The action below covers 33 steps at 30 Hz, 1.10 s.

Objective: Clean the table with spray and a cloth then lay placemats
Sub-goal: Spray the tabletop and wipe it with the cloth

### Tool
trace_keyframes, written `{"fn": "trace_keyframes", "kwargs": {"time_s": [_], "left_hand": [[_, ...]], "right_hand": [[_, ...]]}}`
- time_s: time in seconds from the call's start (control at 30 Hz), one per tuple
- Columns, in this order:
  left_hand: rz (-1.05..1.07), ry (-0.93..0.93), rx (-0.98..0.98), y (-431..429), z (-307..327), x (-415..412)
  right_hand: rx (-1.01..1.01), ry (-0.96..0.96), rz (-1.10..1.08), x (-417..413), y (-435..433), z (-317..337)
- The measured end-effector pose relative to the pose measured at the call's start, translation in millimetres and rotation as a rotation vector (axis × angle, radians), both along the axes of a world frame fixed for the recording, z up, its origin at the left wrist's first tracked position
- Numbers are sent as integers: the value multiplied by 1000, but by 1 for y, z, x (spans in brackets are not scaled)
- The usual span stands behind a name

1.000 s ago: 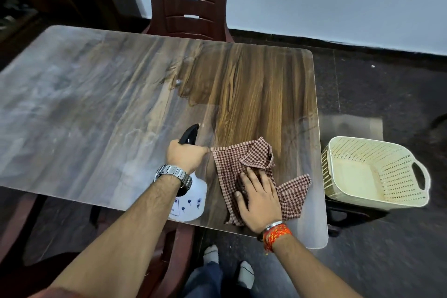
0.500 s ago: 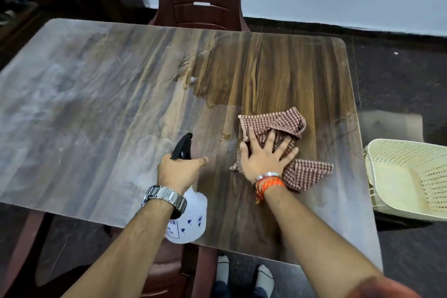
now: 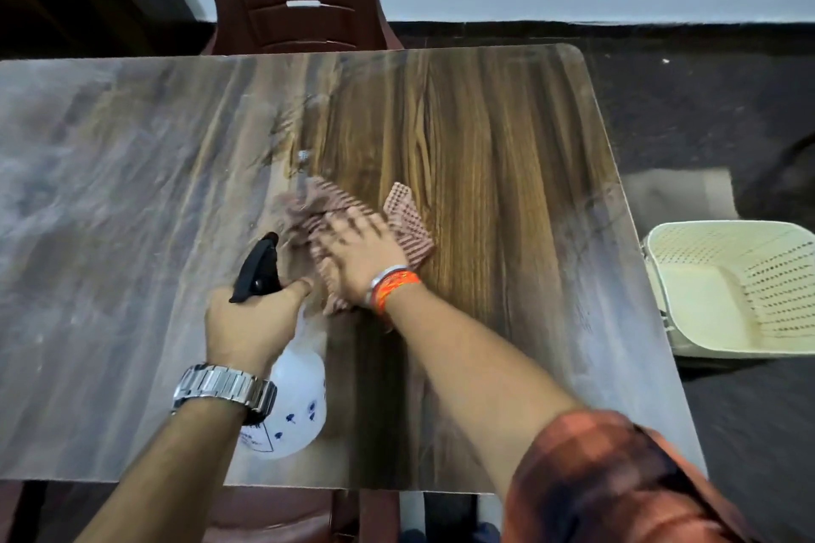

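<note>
- Cloth (image 3: 405,216) was bunched under the right hand (image 3: 359,254), about mid-surface. It sat right on the line where the hazy grey left part met the darker, clean-looking wood on the right.
- Right grip was basically no grip: palm flat, fingers out, pressing the cloth down rather than holding it. The hand was motion-blurred, so I couldn't tell the exact finger spread.
- Left hand (image 3: 251,322) had a full curled grip round the neck of the spray bottle (image 3: 293,406). The black nozzle pointed away across the surface (image 3: 507,123) and the bottle was near the front edge. Couldn't tell if it was resting or lifted.
- My take on doing this bit well: keep the palm flat with even pressure, overlap each pass into the haze, and work leftward, since most of the left half looked unwiped.
- Probably worth flattening the cloth too, a wad tends to streak. And mind the nozzle, the cloth was just beside it.
- No placemats in view, so I'd say that part hadn't started. A cream basket (image 3: 727,300) sat off the right side.
- Versus half a second back: the cloth and right hand had slid left, from inside the clean band over to beside the nozzle. The cloth had also gone from fairly spread to scrunched. The left hand's hold on the bottle looked the same.
</note>
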<state>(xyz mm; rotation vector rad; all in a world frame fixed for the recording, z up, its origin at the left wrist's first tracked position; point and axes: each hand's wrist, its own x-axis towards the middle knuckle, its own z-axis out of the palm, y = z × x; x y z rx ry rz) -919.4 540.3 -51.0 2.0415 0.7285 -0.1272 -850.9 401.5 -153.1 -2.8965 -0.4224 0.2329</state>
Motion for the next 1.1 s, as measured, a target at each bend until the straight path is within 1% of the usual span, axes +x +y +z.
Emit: {"fn": "trace_keyframes", "kwargs": {"time_s": [0.1, 0.17, 0.23, 0.3, 0.37, 0.43, 0.5, 0.6, 0.67, 0.73, 0.83, 0.9, 0.93, 1.03, 1.1], "left_hand": [[-46, 1, -26, -18, 4, -8], [-70, 8, -37, -29, 5, -13], [-99, 4, -57, -41, 6, -19], [-124, 1, -66, -50, 7, -26], [-152, 4, -75, -58, 9, -35], [-189, -8, -80, -63, 9, -41], [-221, -5, -68, -66, 9, -46], [-241, 13, -46, -67, 9, -53], [-234, 9, -19, -65, 9, -57], [-242, 9, 9, -63, 13, -62], [-249, 4, 41, -58, 19, -67], [-246, 10, 55, -53, 20, -67], [-246, 15, 60, -50, 18, -67], [-263, 16, 46, -44, 15, -68], [-272, 8, 27, -39, 14, -72]], "right_hand": [[-12, -47, -475, 2, -110, 0], [-31, -46, -771, -19, -185, 0], [-22, -25, -976, -51, -236, 1], [-32, -18, -1071, -78, -246, 0], [-56, -38, -1049, -92, -224, -2], [-41, -35, -940, -102, -188, -1], [-46, -27, -744, -115, -149, 2], [-54, -23, -320, -145, -84, 6], [-74, 71, -58, -165, -43, 9], [-80, 150, 116, -182, -16, 11], [-70, 122, 235, -189, -7, 9], [-61, 72, 185, -186, -21, 8], [-37, 40, 88, -186, -34, 6], [25, -38, -400, -198, -93, 2], [-27, -55, -725, -215, -137, -2]]}}
